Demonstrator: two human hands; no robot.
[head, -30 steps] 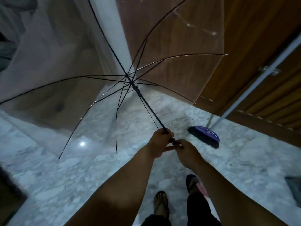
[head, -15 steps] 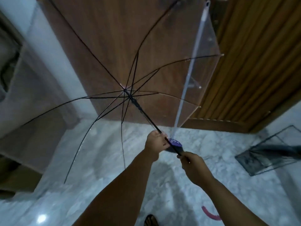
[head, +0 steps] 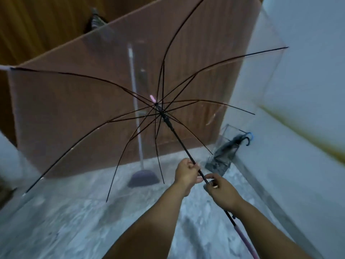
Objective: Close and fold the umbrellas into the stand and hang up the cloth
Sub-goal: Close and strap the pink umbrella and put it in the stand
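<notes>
A clear umbrella (head: pixel 175 133) with black ribs and a black shaft is spread open in front of me, its canopy facing away. My left hand (head: pixel 185 172) grips the shaft. Just below it my right hand (head: pixel 222 192) pinches the shaft. The pink handle end (head: pixel 246 242) runs down past my right forearm. To the right, in the corner by the white wall, a wire umbrella stand (head: pixel 221 159) holds a folded dark umbrella (head: pixel 235 142) with a curved blue handle. No cloth is in view.
A broom (head: pixel 142 176) with a pale pole leans on the brown wooden wall, seen through the canopy. A striped object (head: pixel 96 23) hangs high on the wood panelling. The floor is grey marble (head: pixel 74 221). The white wall (head: pixel 308 90) closes off the right side.
My view has swung right, bringing the stand and white wall into view. The open umbrella has turned with me. My right hand has moved closer to my left on the shaft.
</notes>
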